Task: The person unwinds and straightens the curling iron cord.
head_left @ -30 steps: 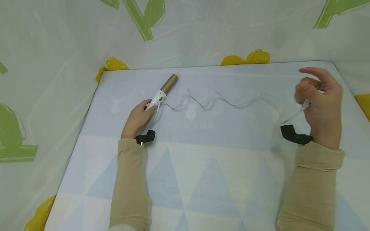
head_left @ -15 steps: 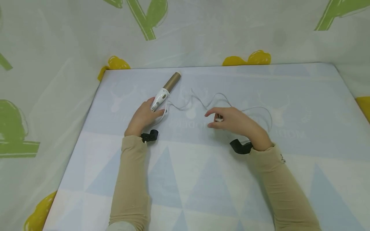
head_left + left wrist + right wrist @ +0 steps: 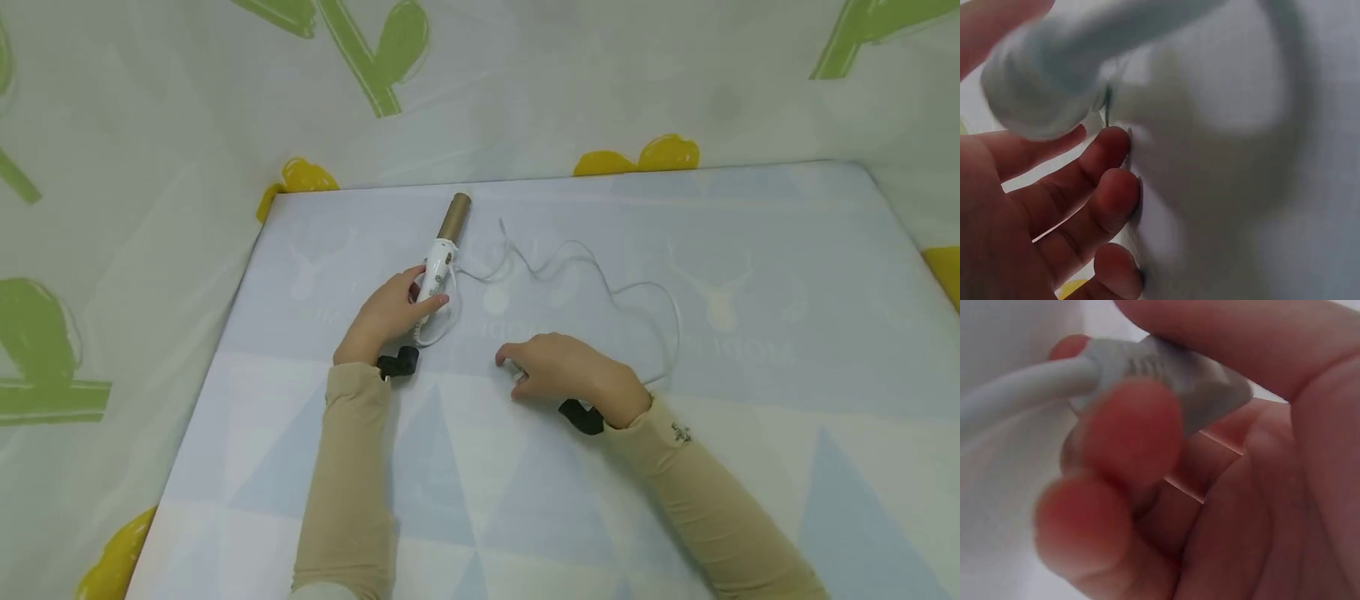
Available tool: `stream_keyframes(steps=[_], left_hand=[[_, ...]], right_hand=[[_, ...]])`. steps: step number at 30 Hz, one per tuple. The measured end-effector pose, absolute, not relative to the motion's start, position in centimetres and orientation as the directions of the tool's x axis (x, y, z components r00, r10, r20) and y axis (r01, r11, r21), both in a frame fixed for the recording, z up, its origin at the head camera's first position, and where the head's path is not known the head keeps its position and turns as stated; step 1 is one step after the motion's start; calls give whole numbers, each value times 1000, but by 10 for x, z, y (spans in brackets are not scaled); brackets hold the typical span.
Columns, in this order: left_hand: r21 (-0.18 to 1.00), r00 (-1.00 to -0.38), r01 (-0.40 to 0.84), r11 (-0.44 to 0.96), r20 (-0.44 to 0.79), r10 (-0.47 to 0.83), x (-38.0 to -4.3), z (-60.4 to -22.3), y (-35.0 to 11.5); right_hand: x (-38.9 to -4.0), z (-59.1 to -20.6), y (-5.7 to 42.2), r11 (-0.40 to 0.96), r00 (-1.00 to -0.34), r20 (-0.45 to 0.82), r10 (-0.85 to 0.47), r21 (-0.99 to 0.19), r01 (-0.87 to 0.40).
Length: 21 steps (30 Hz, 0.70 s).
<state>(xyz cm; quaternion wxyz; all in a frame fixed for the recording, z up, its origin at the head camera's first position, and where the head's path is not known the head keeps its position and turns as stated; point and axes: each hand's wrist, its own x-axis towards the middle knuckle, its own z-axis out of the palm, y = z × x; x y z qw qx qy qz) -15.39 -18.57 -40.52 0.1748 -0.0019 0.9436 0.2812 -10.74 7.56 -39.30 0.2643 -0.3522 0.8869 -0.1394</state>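
A curling iron (image 3: 453,218) with a white handle and a gold-brown barrel lies near the far left of the table, barrel pointing away. My left hand (image 3: 386,312) holds its handle, thumb on the near side and fingers on the other. In the left wrist view the handle's blurred end (image 3: 1041,87) shows above several curled fingers. From the handle a thin white cord (image 3: 678,325) loops and waves rightward. My right hand (image 3: 566,367), over the table's middle, grips the white plug (image 3: 1210,387) with curled fingers; the plug's prongs are hidden.
The table (image 3: 750,467) wears a pale cloth with blue triangles and faint deer prints. Behind it rises a whitish sheet (image 3: 525,83) with green and yellow patterns. Black wrist cameras (image 3: 581,417) sit at both cuffs.
My right hand has swung from the far right to the middle, bringing the plug and cord along. My left hand has shifted slightly right, and the curling iron stands more upright in view.
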Motion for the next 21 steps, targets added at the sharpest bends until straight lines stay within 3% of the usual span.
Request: stream_keyframes(steps=[17,21], left_hand=[[487,-939,-146,861,-342,34,-147,-394,-192],[500,-947,-130,856,-320,43,-146,-379,-194]], right_hand=[[-103,-387,64,716,-650,-303,-697,-351,-604],[-112,-371,73,714,-703,-203,-682,-393,-579]])
